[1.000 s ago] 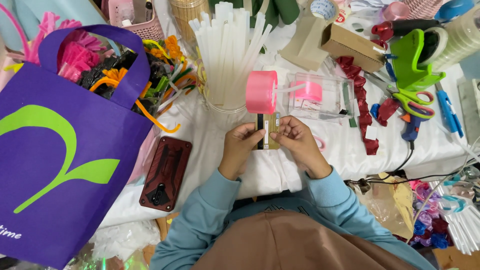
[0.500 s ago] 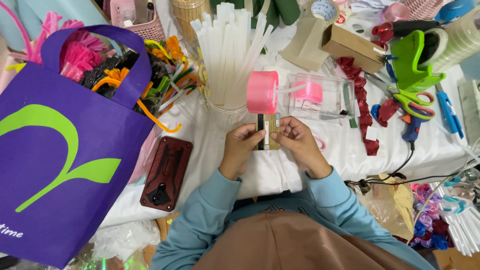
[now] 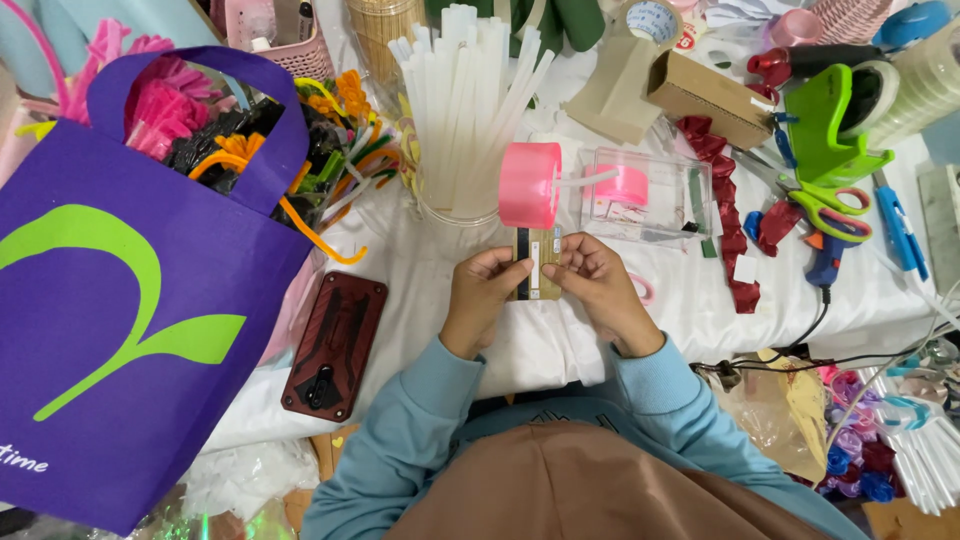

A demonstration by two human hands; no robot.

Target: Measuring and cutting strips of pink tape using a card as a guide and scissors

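My left hand and my right hand meet over the white table and together pinch a small tan card with a dark stripe. A pink ribbon loop stands up from the card's top edge, with a thin pale strip running right from it. Just behind it lies a clear plastic box holding a pink ribbon roll. Both sleeves are light blue.
A purple tote bag full of coloured pipe cleaners fills the left. A dark red phone lies left of my hands. A jar of glue sticks stands behind. Scissors, a green tape dispenser, dark red ribbon and a cardboard box lie right.
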